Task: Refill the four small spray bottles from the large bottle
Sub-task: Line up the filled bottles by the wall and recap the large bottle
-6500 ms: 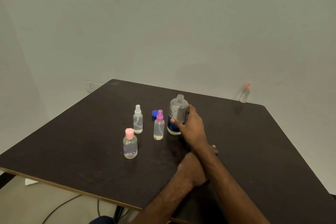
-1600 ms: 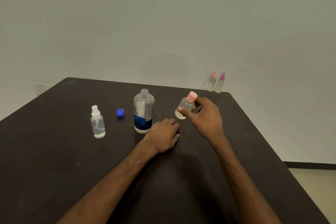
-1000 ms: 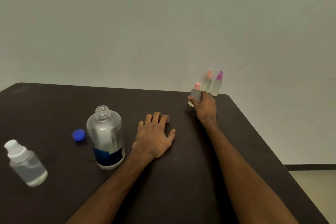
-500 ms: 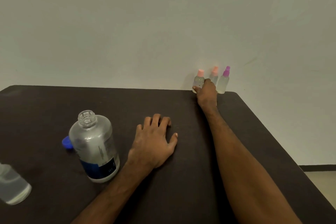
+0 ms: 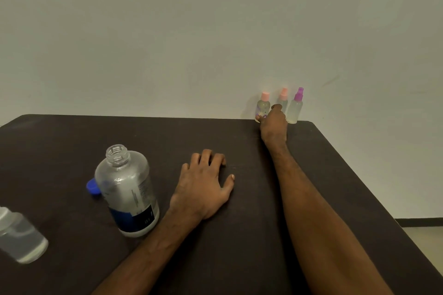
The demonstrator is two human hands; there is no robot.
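- Three small spray bottles stand in a row at the far edge of the tabletop (image 5: 239, 258), upper right of frame: pink-capped bottle (image 5: 263, 108), peach-capped bottle (image 5: 283, 97), purple-capped bottle (image 5: 296, 106).
- right hand (image 5: 274, 124) is at the pink-capped bottle, thumb by its base; can't tell if the grip pinches it.
- fourth small bottle (image 5: 20, 237) sits blurry, lower left corner.
- large bottle (image 5: 127, 191) stands uncapped left of centre, blue cap (image 5: 91, 187) peeking out beside it.
- left hand (image 5: 203, 184) lies flat mid-tabletop, grip spread.

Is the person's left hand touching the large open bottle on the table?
Apart. The head view shows a strip of bare dark table between the left hand and the large bottle; the hand lies flat on the table.
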